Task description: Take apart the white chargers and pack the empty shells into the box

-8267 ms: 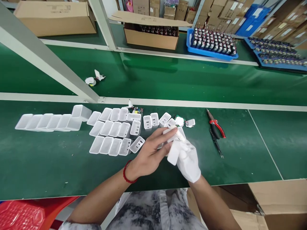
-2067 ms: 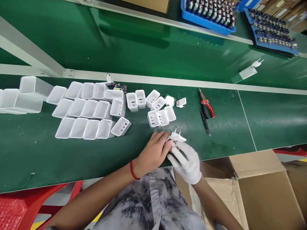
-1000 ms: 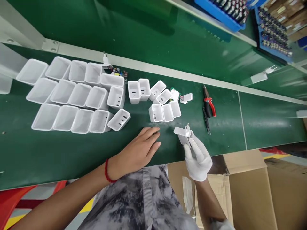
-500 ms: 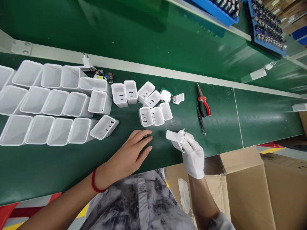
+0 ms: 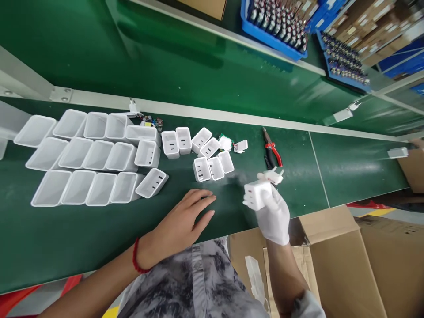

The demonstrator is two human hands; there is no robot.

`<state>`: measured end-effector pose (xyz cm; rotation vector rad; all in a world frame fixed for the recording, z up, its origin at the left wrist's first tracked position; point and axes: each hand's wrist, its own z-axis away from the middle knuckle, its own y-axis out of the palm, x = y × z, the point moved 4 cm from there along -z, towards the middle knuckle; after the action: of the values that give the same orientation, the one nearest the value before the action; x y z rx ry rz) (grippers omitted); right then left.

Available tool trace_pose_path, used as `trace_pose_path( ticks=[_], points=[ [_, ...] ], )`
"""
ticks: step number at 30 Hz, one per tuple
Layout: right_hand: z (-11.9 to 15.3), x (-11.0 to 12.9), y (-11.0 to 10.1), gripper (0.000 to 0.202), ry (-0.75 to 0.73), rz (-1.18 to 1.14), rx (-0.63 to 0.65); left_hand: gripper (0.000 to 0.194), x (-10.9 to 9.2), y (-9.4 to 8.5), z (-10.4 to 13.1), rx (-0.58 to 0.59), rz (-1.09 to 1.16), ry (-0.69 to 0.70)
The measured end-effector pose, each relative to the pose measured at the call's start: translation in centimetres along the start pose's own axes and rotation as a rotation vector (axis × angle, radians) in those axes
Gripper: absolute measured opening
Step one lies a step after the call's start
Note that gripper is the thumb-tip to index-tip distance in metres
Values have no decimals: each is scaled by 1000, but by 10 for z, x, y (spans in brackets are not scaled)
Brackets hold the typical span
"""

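Your right fingers grip a white rectangular plastic box, white pronged cap beside them seemingly unfitted; left fingers spread, empty.

1. The left hand, which was meeting the gloved right hand, is now apart from it.
2. The white case, in the right hand, has turned; its slotted end now shows.
3. Its plug partly hides the thin black tool.
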<state>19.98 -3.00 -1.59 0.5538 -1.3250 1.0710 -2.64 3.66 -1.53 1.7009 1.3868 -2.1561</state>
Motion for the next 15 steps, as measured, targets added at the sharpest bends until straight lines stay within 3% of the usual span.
trace_pose_path(
  ticks=[3, 6, 12, 15],
  points=[
    [-10, 19, 11, 51, 102, -355, 97, 30, -9, -20, -2, -262, -17, 74],
    [-17, 31, 23, 46, 177, -483, 192, 28, -9, -41, -7, -508, -217, 125],
    [-25, 39, 40, 27, 312, -767, 225, 19, 5, -45, -19, -480, -533, 135],
    [-28, 42, 46, 31, 352, -807, 242, 22, 5, -42, -20, -474, -590, 127]
  ],
)
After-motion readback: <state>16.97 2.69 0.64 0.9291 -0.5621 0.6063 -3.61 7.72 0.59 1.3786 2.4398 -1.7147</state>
